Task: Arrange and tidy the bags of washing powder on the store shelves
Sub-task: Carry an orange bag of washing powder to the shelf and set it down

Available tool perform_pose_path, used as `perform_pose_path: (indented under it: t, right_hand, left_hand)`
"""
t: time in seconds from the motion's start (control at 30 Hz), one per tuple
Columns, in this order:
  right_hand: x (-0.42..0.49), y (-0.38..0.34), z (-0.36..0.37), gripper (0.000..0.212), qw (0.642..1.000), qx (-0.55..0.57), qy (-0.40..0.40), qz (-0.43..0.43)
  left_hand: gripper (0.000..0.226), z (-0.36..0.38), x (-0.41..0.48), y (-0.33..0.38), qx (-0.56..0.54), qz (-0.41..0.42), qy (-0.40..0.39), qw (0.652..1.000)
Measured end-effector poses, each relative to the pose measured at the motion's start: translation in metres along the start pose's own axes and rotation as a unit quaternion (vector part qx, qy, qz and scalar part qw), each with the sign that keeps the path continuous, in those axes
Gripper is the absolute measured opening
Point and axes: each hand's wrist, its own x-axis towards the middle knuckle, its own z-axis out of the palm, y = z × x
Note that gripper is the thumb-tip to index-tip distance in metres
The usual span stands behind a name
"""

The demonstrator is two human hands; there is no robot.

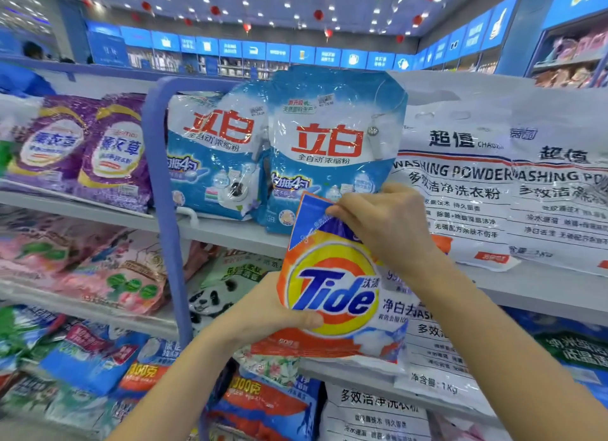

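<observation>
Hovering before the shelf (227,231), the orange Tide bag (332,295) is held roughly upright: its lower left edge is clasped by the left grip (276,312), and its blue top is pinched by the right grip (386,226), below the blue washing-powder bags (332,137).

On the top shelf (230,231) I count two purple bags (49,141) (115,154) at the left, two blue bags (214,151) (332,144) with red characters in the middle, and two white bags (454,190) (559,193) marked WASHING POWDER at the right. Near me I count one orange Tide bag (332,295) and two hands, one left hand (273,312) and one right hand (385,223). Lower down I count one panda bag (214,295); the other bags there are too blurred for me to count.
</observation>
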Motion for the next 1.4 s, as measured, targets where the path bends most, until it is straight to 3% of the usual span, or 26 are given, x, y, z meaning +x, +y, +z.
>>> perform_pose_path:
  t: [0.07, 0.13, 0.23, 0.37, 0.43, 0.5, 0.53, 0.57, 0.6, 0.63, 0.7, 0.8, 0.93, 1.03, 1.3, 1.4]
  right_hand:
    - [0.01, 0.004, 0.007, 0.041, 0.999, 0.006, -0.019, 0.025]
    - [0.019, 0.003, 0.009, 0.042, 0.99, 0.05, -0.044, 0.126]
    - [0.018, 0.006, -0.007, 0.051, 0.93, 0.187, -0.051, 0.314]
    - [-0.038, 0.005, -0.026, 0.033, 0.861, 0.307, 0.015, 0.405]
    - [-0.069, -0.009, -0.02, 0.051, 0.791, 0.391, -0.048, 0.468]
    - [-0.078, -0.027, -0.012, 0.073, 0.668, 0.499, -0.154, 0.53]
    - [-0.079, -0.034, -0.007, 0.07, 0.606, 0.543, -0.173, 0.554]
    - [-0.077, -0.039, -0.002, 0.05, 0.576, 0.571, -0.157, 0.563]
    - [-0.071, -0.044, 0.0, 0.032, 0.582, 0.573, -0.131, 0.562]
    - [-0.067, -0.048, 0.005, 0.031, 0.614, 0.558, -0.111, 0.547]
    - [-0.066, -0.057, 0.018, 0.049, 0.657, 0.539, -0.1, 0.517]
    - [-0.06, -0.076, 0.037, 0.073, 0.676, 0.538, -0.093, 0.494]
    - [-0.033, -0.116, 0.049, 0.066, 0.654, 0.588, -0.083, 0.469]
    - [-0.01, -0.151, 0.064, 0.049, 0.606, 0.641, -0.11, 0.457]
    - [0.075, -0.285, 0.134, 0.041, 0.532, 0.714, -0.172, 0.423]
    - [0.12, -0.347, 0.159, 0.022, 0.512, 0.736, -0.17, 0.408]
  left_hand:
    - [0.042, -0.001, -0.003, 0.002, -0.021, -0.003, 0.037, 0.999]
    - [0.046, -0.002, -0.007, 0.001, -0.057, -0.006, 0.062, 0.996]
    - [0.058, -0.004, -0.017, -0.001, -0.093, -0.012, 0.108, 0.99]
    - [0.084, -0.007, -0.03, 0.002, -0.139, 0.006, 0.174, 0.975]
    - [0.083, -0.007, -0.036, 0.007, -0.16, 0.01, 0.214, 0.964]
    - [0.079, -0.007, -0.041, 0.01, -0.156, 0.01, 0.237, 0.959]
    - [0.076, -0.006, -0.043, 0.011, -0.15, 0.009, 0.24, 0.959]
    - [0.073, -0.004, -0.046, 0.012, -0.144, 0.01, 0.245, 0.959]
    - [0.07, -0.002, -0.05, 0.012, -0.142, 0.009, 0.253, 0.957]
    - [0.069, -0.001, -0.054, 0.01, -0.144, 0.006, 0.267, 0.953]
    - [0.069, -0.001, -0.066, 0.005, -0.148, -0.006, 0.3, 0.942]
    - [0.091, -0.007, -0.089, -0.003, -0.15, -0.044, 0.368, 0.916]
    - [0.11, -0.023, -0.129, -0.01, -0.162, -0.072, 0.453, 0.874]
    - [0.11, -0.04, -0.161, -0.006, -0.167, -0.06, 0.493, 0.852]
    - [0.097, -0.137, -0.267, 0.011, -0.121, -0.005, 0.587, 0.8]
    - [0.07, -0.192, -0.317, 0.015, -0.081, -0.02, 0.63, 0.772]
